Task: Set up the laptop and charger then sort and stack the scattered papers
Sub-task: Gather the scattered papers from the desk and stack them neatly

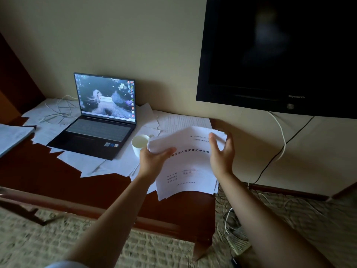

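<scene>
I see a dark reddish wooden tabletop [108, 190] against the wall. Loose white papers [108, 165] are spread across most of it. On them sit an open laptop [100, 120], a white cup [139, 145] and a coiled white cable [58, 111].

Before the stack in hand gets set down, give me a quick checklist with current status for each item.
1. Left hand holds the paper stack at its left edge: ok.
2. Right hand secures the right edge: not ok, fingers spread, only touching.
3. Stack edges squared: not ok, sheets fan out at the bottom.
4. White cup away from the stack: not ok, it sits right at the stack's left corner.
5. Laptop open and switched on: ok.
6. Charger plugged into the laptop: cannot tell; a cable lies beside it.
</scene>
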